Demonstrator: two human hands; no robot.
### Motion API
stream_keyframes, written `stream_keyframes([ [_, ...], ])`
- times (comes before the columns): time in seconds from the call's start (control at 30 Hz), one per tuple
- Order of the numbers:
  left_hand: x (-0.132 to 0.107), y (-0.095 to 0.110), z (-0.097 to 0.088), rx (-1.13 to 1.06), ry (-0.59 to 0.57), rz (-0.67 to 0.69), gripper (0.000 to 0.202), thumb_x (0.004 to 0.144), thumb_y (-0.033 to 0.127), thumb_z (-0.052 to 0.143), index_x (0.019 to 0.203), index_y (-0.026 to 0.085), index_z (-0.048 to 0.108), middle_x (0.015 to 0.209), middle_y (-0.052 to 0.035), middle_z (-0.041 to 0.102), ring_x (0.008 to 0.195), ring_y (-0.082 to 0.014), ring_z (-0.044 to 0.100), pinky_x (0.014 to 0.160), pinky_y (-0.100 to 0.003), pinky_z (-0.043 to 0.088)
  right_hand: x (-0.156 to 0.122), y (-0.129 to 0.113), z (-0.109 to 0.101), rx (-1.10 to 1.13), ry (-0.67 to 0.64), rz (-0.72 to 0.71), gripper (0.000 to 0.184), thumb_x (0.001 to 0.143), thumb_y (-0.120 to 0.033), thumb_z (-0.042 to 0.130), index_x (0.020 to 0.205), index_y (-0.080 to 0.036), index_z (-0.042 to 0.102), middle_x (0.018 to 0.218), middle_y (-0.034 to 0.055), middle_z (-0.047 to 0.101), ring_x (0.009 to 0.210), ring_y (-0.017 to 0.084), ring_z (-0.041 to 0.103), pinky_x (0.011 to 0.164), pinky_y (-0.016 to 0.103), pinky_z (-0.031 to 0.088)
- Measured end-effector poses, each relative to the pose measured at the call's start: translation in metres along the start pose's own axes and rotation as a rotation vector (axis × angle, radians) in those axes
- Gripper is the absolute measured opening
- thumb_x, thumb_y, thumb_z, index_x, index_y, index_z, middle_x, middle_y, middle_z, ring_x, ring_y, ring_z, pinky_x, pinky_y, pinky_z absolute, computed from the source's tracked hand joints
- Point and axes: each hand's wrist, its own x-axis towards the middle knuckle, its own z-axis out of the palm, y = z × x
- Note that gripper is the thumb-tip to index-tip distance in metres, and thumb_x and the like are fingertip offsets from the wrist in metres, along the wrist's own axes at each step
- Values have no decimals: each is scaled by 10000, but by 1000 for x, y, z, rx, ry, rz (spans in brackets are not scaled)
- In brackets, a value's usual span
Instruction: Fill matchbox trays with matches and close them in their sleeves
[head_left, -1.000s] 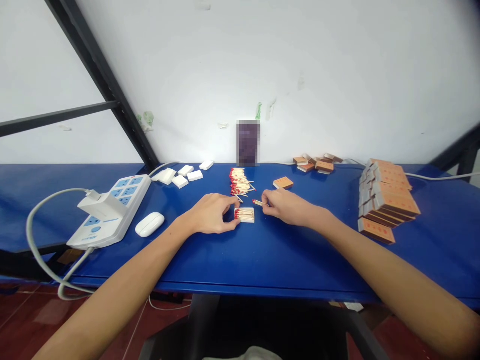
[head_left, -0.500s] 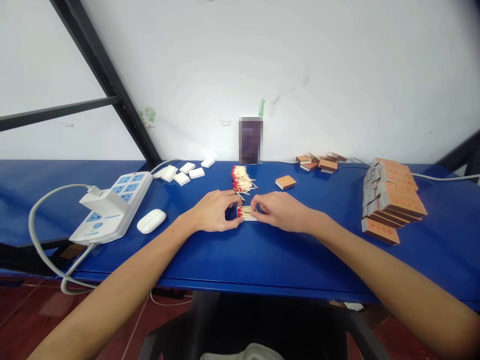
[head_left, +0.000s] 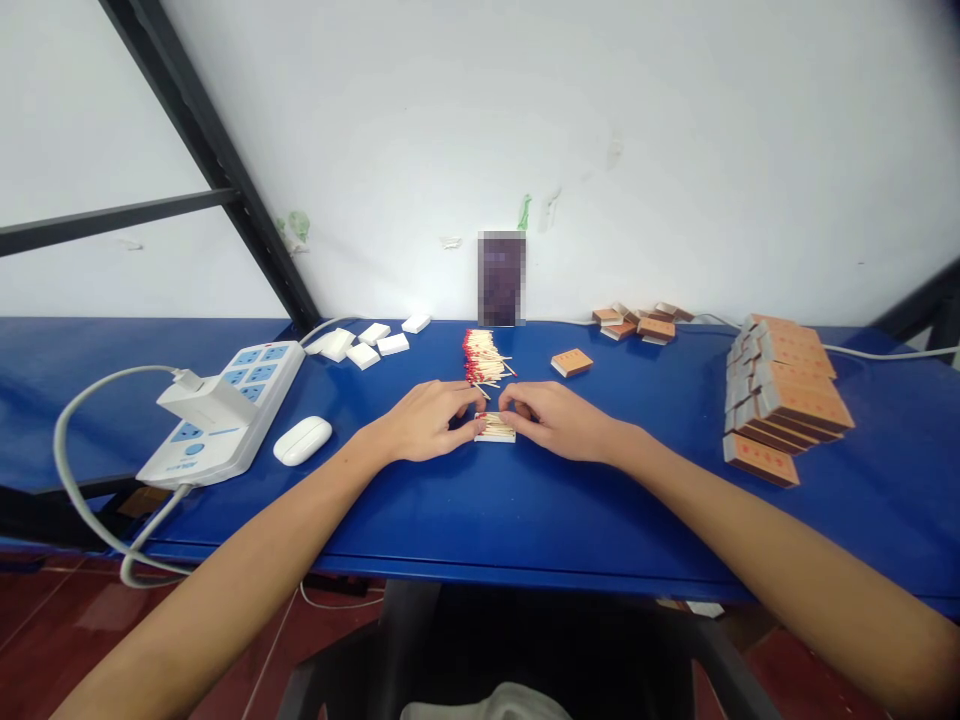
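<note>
A small white matchbox tray [head_left: 496,438] lies on the blue table with red-tipped matches [head_left: 493,424] inside it. My left hand [head_left: 429,421] grips the tray's left end, the thumb at its near left corner and the fingers beyond it. At the right end, my right hand [head_left: 561,421] has its thumb against the matches and tray edge, its fingers curled behind. Just past the tray is a loose pile of matches [head_left: 486,357], most heads pointing left.
White trays [head_left: 364,357] lie back left, near a white earbud case [head_left: 302,441] and a power strip [head_left: 259,400]. One orange matchbox sleeve [head_left: 572,363] lies right of the matches. Several more sleeves [head_left: 655,330] are heaped behind; stacked matchboxes [head_left: 802,385] stand at right.
My right hand has drawn slightly right and opened its pinch, its thumb now by the tray's right end. More of the tray and matches shows. The left hand has barely moved.
</note>
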Motion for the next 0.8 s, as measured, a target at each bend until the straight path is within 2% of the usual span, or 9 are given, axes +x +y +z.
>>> stream_keyframes([
  [0.17, 1, -1, 2, -27, -2, 14, 212, 952, 353, 461, 942, 192, 599, 734, 14, 567, 656, -144, 497, 655, -274, 353, -1, 4, 3, 16, 1, -24, 141, 975, -318, 488, 959, -203, 568, 722, -16, 553, 668, 138, 492, 631, 261, 337],
  [0.27, 0, -1, 3, -35, 3, 9, 208, 933, 361, 491, 988, 194, 603, 721, 21, 550, 646, -142, 495, 652, -272, 357, -2, 4, 3, 23, 27, -47, 164, 969, -352, 509, 976, -201, 574, 834, 13, 578, 731, 145, 512, 667, 268, 371],
  [0.43, -1, -2, 2, -49, 1, -5, 242, 929, 379, 502, 1055, 197, 598, 730, 25, 551, 651, -142, 502, 660, -274, 367, -2, 1, 3, 44, 46, -59, 120, 959, -282, 514, 985, -196, 595, 984, 42, 562, 746, 132, 506, 710, 275, 399],
  [0.57, -1, -2, 2, -53, -3, -2, 224, 929, 339, 489, 1067, 200, 597, 714, 28, 548, 643, -142, 499, 658, -273, 366, -1, 2, 4, 64, 51, -94, 81, 936, -211, 528, 945, -191, 607, 946, 35, 586, 783, 139, 528, 736, 273, 402],
  [0.8, 0, -2, 1, -75, -2, -11, 166, 939, 287, 462, 943, 197, 601, 723, 22, 568, 656, -141, 509, 643, -265, 359, 0, 2, 6, 77, 67, -82, 85, 927, -225, 541, 922, -184, 615, 857, 18, 590, 705, 128, 506, 708, 275, 390],
])
